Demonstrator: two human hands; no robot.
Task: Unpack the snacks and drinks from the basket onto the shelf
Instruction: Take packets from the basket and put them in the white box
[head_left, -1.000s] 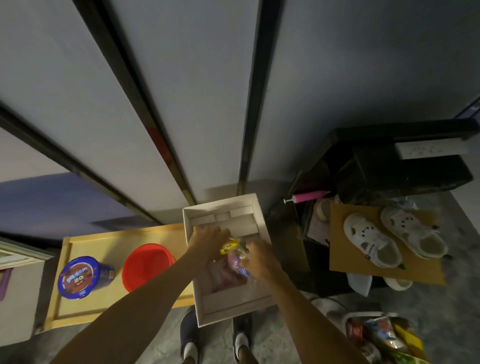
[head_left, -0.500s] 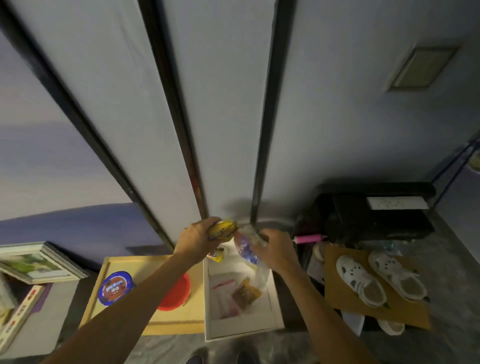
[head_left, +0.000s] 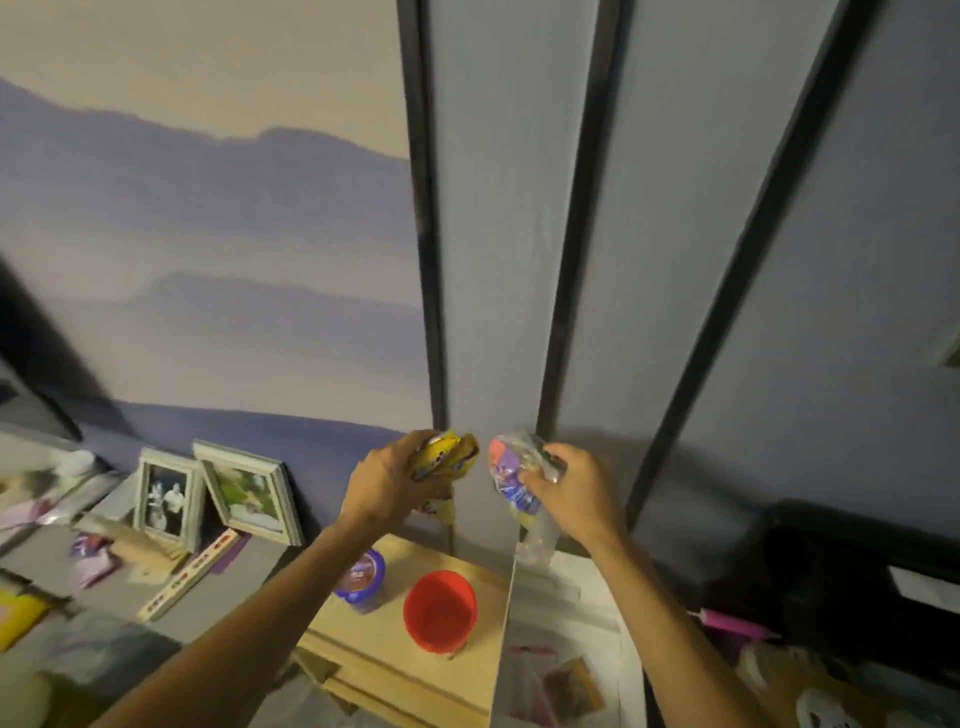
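Both hands are up now, lifted clear of the white basket (head_left: 563, 660) they were digging in a second ago, and each has come away with a prize. The left hand (head_left: 387, 480) is wrapped tight around a yellow packet (head_left: 447, 457), fingers curled over its near edge, with a second bit of yellow wrapper dangling just under the palm. The right hand (head_left: 569, 491) is clamped on a crinkly clear bag (head_left: 511, 475) with purple and red print, its loose tail hanging below the wrist. The two snacks sit side by side, nearly touching, out ahead of the chest.

That reads as two items out of the basket and on their way to a shelf. More stays below the right forearm: a pinkish packet and a brown one lie in the basket. Below the left hand sit a blue tub (head_left: 362, 577) and a red cup (head_left: 440, 610) on the wooden surface (head_left: 363, 644).

Motion blur smears every label, so no brand or contents can be read. The basket's near end is cut off, and which shelf is meant is not clear.
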